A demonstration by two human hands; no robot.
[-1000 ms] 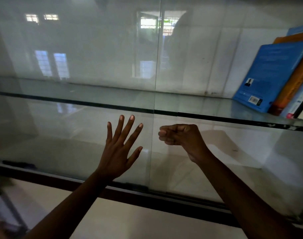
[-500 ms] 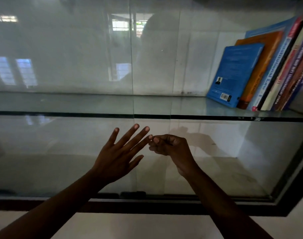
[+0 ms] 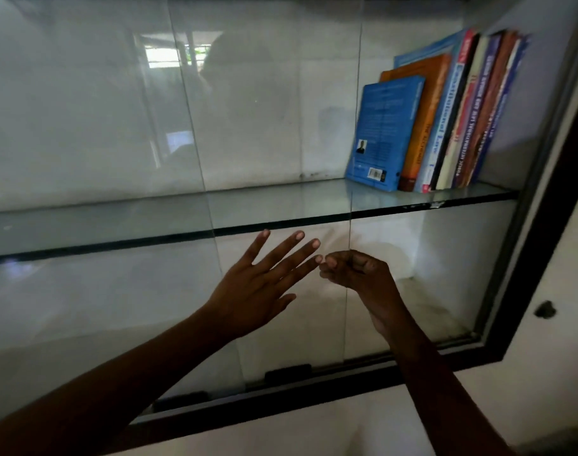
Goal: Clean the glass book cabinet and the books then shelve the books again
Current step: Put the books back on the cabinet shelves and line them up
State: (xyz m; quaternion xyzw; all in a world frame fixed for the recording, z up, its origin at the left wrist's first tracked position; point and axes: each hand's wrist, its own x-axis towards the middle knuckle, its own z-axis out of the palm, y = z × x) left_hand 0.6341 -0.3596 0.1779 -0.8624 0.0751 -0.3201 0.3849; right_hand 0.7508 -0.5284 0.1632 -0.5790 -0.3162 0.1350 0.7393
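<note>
– Against the pale wall, that dark-framed thing is the glass book cabinet (image 3: 281,398), yes?
– Yes. It has sliding glass panes (image 3: 100,126) across its front, window light reflected in them, and one pane's upright edge shows right of centre.
– And inside?
– One glass shelf (image 3: 116,222) runs the full width, about halfway up. The books (image 3: 462,120) stand in a row at its right end, by the cabinet's right side, all leaning to the right.
– Which comes first?
– A blue book (image 3: 383,133) at the left end of the row, back cover and barcode facing out, resting against an orange book (image 3: 425,103). Taller spines follow, and their lettering is mostly too blurred for me to read.
– And the person?
– Both bare arms reach up in front of the lower compartment. The left hand (image 3: 258,284) is wide open, fingers straight and spread, palm toward the glass, and it holds nothing. Whether it presses the pane I cannot tell.
– The other?
– The right hand (image 3: 356,271) is curled, fingers bunched toward the thumb, right at that upright glass edge. Whether it has hold of the edge I cannot tell. The left forefinger's tip is just beside it.
– Anything smaller?
– A dark mark (image 3: 544,309) on the wall, right of the frame.
</note>
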